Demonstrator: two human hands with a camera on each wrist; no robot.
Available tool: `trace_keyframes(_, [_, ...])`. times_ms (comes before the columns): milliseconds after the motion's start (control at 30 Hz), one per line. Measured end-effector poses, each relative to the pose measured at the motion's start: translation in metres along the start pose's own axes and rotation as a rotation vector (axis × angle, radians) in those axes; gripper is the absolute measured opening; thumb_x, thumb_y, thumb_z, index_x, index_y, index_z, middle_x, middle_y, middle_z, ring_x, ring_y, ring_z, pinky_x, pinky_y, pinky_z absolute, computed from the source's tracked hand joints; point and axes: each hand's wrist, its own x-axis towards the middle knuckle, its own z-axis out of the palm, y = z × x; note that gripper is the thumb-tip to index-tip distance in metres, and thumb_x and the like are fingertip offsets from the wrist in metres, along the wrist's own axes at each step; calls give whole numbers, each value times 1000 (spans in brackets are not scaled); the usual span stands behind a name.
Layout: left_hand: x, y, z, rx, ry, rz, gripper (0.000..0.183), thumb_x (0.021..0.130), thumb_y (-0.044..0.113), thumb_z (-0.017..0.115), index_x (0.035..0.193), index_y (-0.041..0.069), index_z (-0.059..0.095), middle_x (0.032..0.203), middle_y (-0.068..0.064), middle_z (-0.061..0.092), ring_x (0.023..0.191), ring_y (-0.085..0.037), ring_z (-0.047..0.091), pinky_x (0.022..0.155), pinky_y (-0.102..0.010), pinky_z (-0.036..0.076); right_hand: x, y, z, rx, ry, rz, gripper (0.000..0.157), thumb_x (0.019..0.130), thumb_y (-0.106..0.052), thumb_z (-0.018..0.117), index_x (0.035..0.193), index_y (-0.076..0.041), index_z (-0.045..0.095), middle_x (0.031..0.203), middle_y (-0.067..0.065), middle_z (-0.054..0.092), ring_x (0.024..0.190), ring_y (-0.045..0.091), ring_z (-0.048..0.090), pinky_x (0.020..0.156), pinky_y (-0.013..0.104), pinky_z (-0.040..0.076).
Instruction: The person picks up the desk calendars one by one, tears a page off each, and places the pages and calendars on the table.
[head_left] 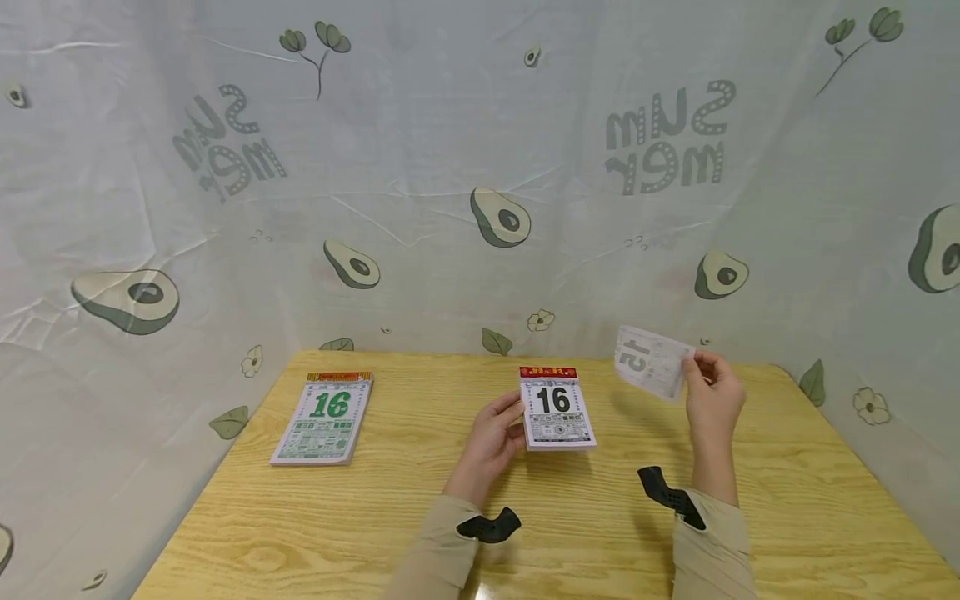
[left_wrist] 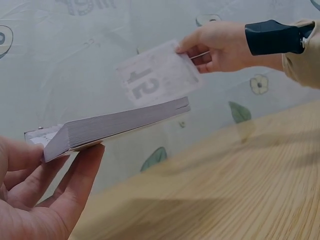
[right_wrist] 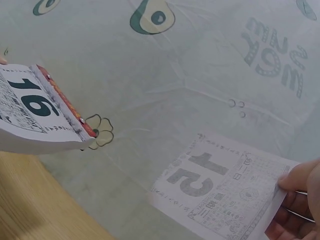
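Note:
A thick tear-off calendar [head_left: 557, 408] with a red top strip shows a black 16. My left hand [head_left: 491, 437] grips it by its left edge and holds it above the table; in the left wrist view the fingers lie under the page block [left_wrist: 120, 122]. Off to the right, my right hand [head_left: 715, 396] pinches a loose calendar page [head_left: 652, 362] by one edge. A 15 shows on that page, turned sideways. The right wrist view has the page [right_wrist: 220, 187] hanging apart from the calendar [right_wrist: 37, 107].
On the left of the wooden table [head_left: 360, 533] lies a second calendar [head_left: 326, 419] with a green 16. A pale curtain [head_left: 420, 108] printed with avocados and leaves hangs behind the table and along its sides. Each wrist wears a black band.

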Motion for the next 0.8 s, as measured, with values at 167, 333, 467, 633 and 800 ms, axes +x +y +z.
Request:
trace_keyframes(167, [5, -5, 8, -14, -5, -14, 37, 99, 7, 51, 135, -3, 50, 96, 0, 68, 79, -14, 66, 69, -30, 54, 1, -1, -5, -12, 8, 16, 30, 97, -26, 58, 114, -1, 62, 86, -23, 50, 82, -6, 48, 71, 9, 40])
trace_keyframes(333, [10, -9, 17, -13, 3, -18, 37, 99, 8, 52, 135, -2, 52, 99, -2, 68, 80, -15, 65, 69, -29, 54, 4, 2, -12, -28, 16, 24, 29, 97, -24, 58, 114, -1, 63, 86, -25, 50, 81, -8, 48, 71, 9, 40])
trace_keyframes(467, [11, -10, 25, -7, 5, -17, 37, 98, 9, 53, 134, 0, 53, 104, -5, 68, 82, -16, 65, 69, -30, 54, 6, 5, -17, -41, 23, 24, 28, 97, -24, 58, 115, -2, 63, 86, -24, 50, 82, -9, 49, 73, 8, 40])
trace_keyframes(633, [12, -12, 33, -25, 9, -37, 36, 98, 8, 54, 133, 2, 55, 106, -6, 69, 82, -16, 66, 69, -30, 54, 7, 8, -27, -79, 23, 23, 29, 98, -24, 57, 117, -3, 62, 88, -23, 49, 82, -11, 47, 74, 8, 40])
trace_keyframes(800, [13, -16, 41, -37, 12, -50, 35, 98, 7, 53, 132, 1, 56, 106, -7, 69, 82, -16, 66, 69, -31, 54, 10, 13, -37, -116, 37, -5, 27, 98, -22, 56, 115, -2, 62, 87, -27, 47, 81, -14, 45, 75, 9, 38])
